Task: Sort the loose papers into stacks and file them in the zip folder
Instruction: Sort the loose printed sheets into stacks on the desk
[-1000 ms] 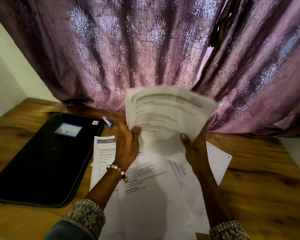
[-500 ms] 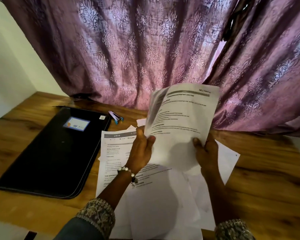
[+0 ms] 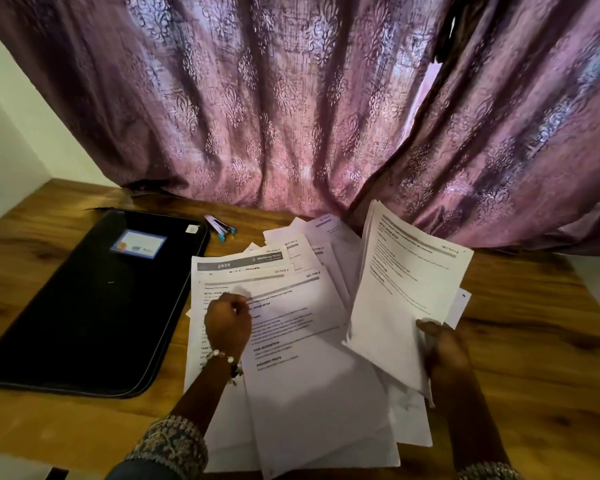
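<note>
We treat the printed white paper sheets [image 3: 291, 358] as light, limp and slippery against each other, best pinched at a margin or corner. Our right hand [image 3: 445, 355] grips a lifted sheaf of white pages [image 3: 406, 292] at its lower edge; our left hand [image 3: 227, 320], fingers curled, pinches the top loose sheet directly beneath it. The closed black zip folder [image 3: 94, 303] lies flat just left of that hand

A mauve curtain [image 3: 291, 98] is patterned with damask motifs; the zip folder [image 3: 84, 306] is black, the papers [image 3: 309, 393] white with grey header bands, the table [image 3: 534, 358] brown wood-grained
</note>
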